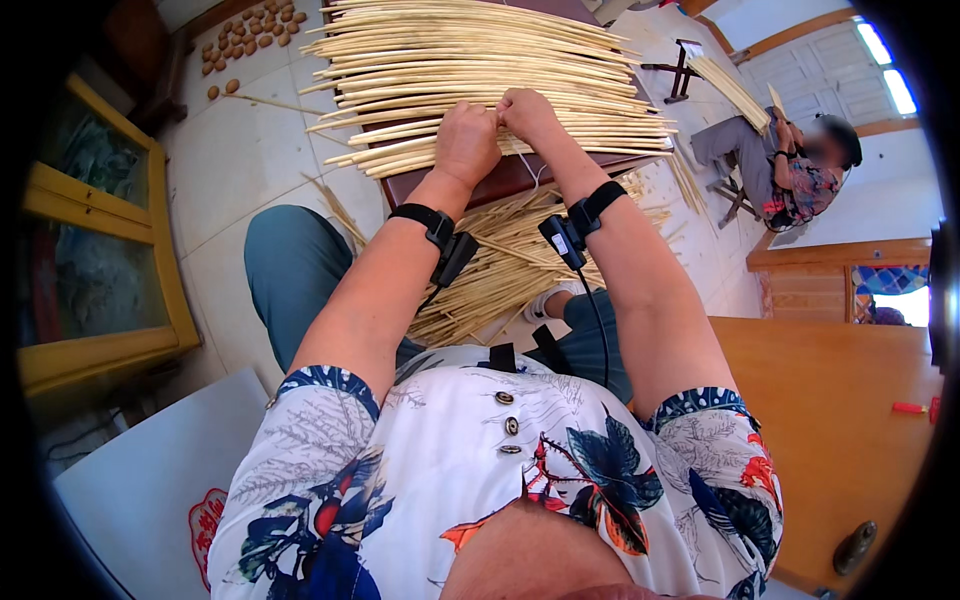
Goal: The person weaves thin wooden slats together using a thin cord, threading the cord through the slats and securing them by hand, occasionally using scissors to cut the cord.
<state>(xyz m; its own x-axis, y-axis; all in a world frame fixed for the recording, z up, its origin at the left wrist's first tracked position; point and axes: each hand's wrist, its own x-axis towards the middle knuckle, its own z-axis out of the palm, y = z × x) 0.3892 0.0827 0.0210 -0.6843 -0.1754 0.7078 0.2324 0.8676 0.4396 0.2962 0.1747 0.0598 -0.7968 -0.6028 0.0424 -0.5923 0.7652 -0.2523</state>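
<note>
Pale, peeled-looking stalks (480, 70) lie side by side in a wide row across a dark reddish-brown table (410, 187). Over the near stalks my left hand (468, 143) and my right hand (527, 115) meet, fingertips pinched close together. What they pinch is hidden by the fingers. A thin white string (538, 178) trails from just below the hands, over the table's near edge. Both hands are closed, and the left rests low against the stalks.
Loose stalks (480, 290) heap on the floor under the table, between my legs. Several round brown things (262, 28) lie on the tiles at the far left. A yellow glass-fronted cabinet (100, 340) stands left. At right, a seated person (800, 180) handles stalks beside a folding stool (680, 72).
</note>
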